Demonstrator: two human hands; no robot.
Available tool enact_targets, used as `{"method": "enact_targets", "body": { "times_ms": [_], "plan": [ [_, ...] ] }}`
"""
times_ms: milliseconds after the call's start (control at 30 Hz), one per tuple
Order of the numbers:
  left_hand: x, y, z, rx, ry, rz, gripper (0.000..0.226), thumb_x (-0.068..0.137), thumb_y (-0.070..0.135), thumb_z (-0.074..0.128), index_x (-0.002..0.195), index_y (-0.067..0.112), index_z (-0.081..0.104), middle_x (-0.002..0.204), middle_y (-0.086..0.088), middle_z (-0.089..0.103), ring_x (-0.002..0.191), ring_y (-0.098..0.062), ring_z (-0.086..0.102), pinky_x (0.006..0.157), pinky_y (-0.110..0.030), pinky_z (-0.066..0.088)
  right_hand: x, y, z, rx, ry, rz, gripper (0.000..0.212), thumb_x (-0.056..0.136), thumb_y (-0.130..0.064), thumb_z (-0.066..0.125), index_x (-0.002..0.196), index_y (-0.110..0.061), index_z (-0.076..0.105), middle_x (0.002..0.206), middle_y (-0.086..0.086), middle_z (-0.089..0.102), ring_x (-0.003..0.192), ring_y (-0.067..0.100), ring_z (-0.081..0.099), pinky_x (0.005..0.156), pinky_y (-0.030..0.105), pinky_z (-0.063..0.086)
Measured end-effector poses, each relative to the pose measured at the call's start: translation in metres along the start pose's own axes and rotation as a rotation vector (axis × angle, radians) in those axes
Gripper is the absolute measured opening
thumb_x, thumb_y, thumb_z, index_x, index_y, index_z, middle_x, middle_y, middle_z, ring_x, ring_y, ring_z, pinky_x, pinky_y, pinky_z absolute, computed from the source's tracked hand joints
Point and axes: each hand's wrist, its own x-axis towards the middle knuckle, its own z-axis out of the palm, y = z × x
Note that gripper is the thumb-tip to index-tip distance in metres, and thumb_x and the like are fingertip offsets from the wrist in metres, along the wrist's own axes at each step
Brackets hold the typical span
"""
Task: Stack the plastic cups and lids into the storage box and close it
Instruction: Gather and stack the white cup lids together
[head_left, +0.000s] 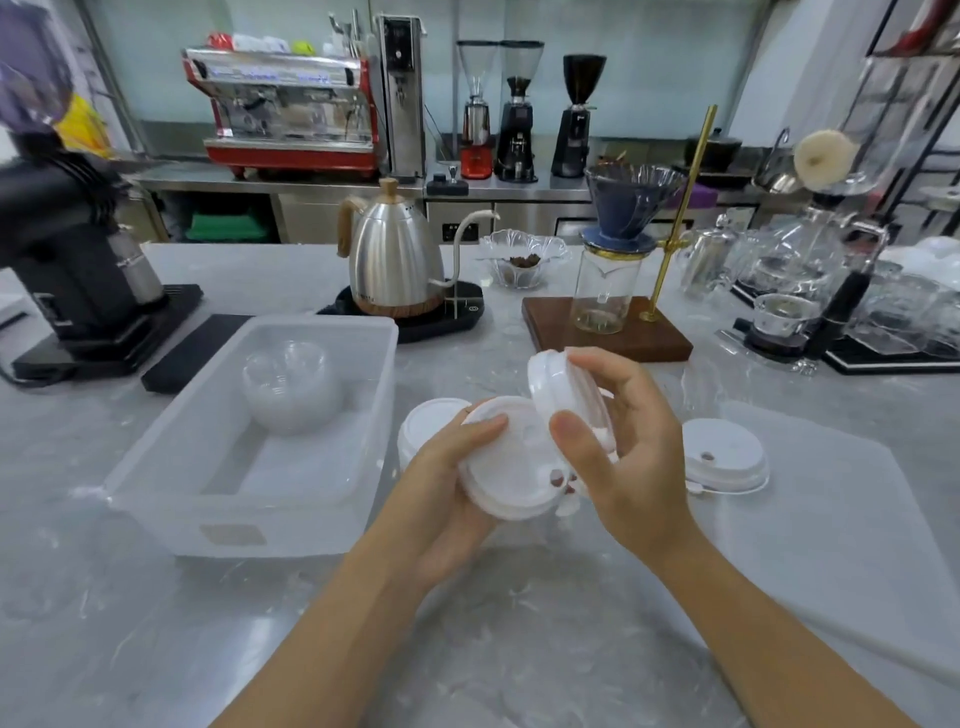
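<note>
My left hand (441, 499) grips a stack of white lids (511, 462) from below, thumb across the top lid. My right hand (618, 441) pinches another white lid (553, 387), tilted on edge just above the stack. Behind my left hand another lid pile (428, 423) shows on the counter. One more white lid (724, 462) lies on the counter to the right. The translucent storage box (249, 525) stands open at the left, with a stack of clear dome lids (293, 389) inside at its far end. The box's flat translucent lid (831, 530) lies on the counter at the right.
A black grinder (67, 249) stands behind the box at the left. A steel kettle (389, 260) on a black base, a glass bowl (522, 262) and a pour-over stand on a wooden base (608, 325) line the counter behind my hands. Glassware (810, 280) crowds the far right.
</note>
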Motion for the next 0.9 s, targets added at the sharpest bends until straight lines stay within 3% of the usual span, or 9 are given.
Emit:
{"method": "enact_targets", "body": {
  "times_ms": [67,167,200,267,367,467,700,900],
  "plan": [
    [0.000,0.001,-0.002,-0.055,-0.045,-0.022,0.061,0.093,0.031,0.061,0.144,-0.001,0.056,0.146,-0.031,0.057,0.126,-0.041,0.060,0.098,-0.051,0.057,-0.004,0.003,0.001,-0.082,-0.049,-0.059,0.052,0.080,-0.039,0.069,0.124,-0.014,0.058,0.125,-0.010,0.061,0.118,0.012,0.060,0.098,0.027,0.049],
    [0.001,0.001,-0.007,-0.110,-0.095,-0.040,0.073,0.096,0.047,0.051,0.151,-0.001,0.048,0.154,-0.030,0.048,0.145,-0.046,0.043,0.120,-0.056,0.033,-0.008,0.007,0.003,-0.158,-0.140,-0.124,0.060,0.077,-0.038,0.074,0.128,-0.010,0.056,0.130,-0.003,0.060,0.124,0.008,0.056,0.102,0.020,0.042],
    [0.002,0.000,-0.010,-0.123,-0.098,-0.030,0.071,0.096,0.045,0.049,0.149,-0.002,0.050,0.151,-0.029,0.052,0.142,-0.045,0.049,0.117,-0.055,0.037,-0.009,0.009,0.004,-0.169,-0.170,-0.140,0.062,0.077,-0.037,0.076,0.129,-0.012,0.054,0.132,-0.001,0.059,0.127,0.009,0.055,0.104,0.020,0.041],
    [0.005,0.000,-0.013,-0.157,-0.103,0.001,0.057,0.096,0.037,0.049,0.133,-0.004,0.067,0.128,-0.024,0.069,0.116,-0.037,0.069,0.096,-0.047,0.058,-0.011,0.009,0.005,-0.185,-0.214,-0.188,0.065,0.077,-0.036,0.078,0.132,-0.015,0.050,0.135,0.001,0.057,0.131,0.013,0.053,0.108,0.023,0.039],
    [0.010,-0.003,-0.018,-0.181,-0.115,0.011,0.047,0.099,0.035,0.048,0.109,0.002,0.080,0.107,-0.017,0.078,0.097,-0.029,0.077,0.082,-0.040,0.064,-0.012,0.010,0.006,-0.209,-0.258,-0.264,0.070,0.076,-0.035,0.081,0.135,-0.016,0.049,0.139,0.002,0.055,0.136,0.019,0.051,0.111,0.032,0.040],
    [0.008,-0.007,-0.016,-0.148,-0.123,-0.006,0.053,0.098,0.044,0.048,0.107,0.005,0.082,0.108,-0.015,0.080,0.101,-0.027,0.077,0.085,-0.040,0.063,-0.014,0.008,0.007,-0.220,-0.294,-0.279,0.075,0.074,-0.035,0.083,0.138,-0.016,0.048,0.142,0.006,0.055,0.138,0.020,0.049,0.112,0.035,0.041],
    [0.001,-0.006,-0.014,-0.088,-0.116,-0.053,0.070,0.099,0.062,0.040,0.118,0.007,0.078,0.117,-0.016,0.076,0.108,-0.030,0.074,0.098,-0.046,0.057,-0.014,0.005,0.006,-0.214,-0.372,-0.250,0.086,0.071,-0.035,0.088,0.141,-0.013,0.043,0.147,0.001,0.049,0.143,0.010,0.042,0.114,0.022,0.034],
    [-0.005,-0.002,-0.009,-0.032,-0.080,-0.020,0.068,0.095,0.057,0.048,0.133,0.003,0.067,0.118,-0.019,0.073,0.109,-0.034,0.069,0.098,-0.047,0.054,-0.012,0.005,0.002,-0.209,-0.473,-0.176,0.096,0.069,-0.034,0.089,0.147,-0.020,0.036,0.153,-0.004,0.043,0.147,0.007,0.035,0.116,0.017,0.028]
  ]
}}
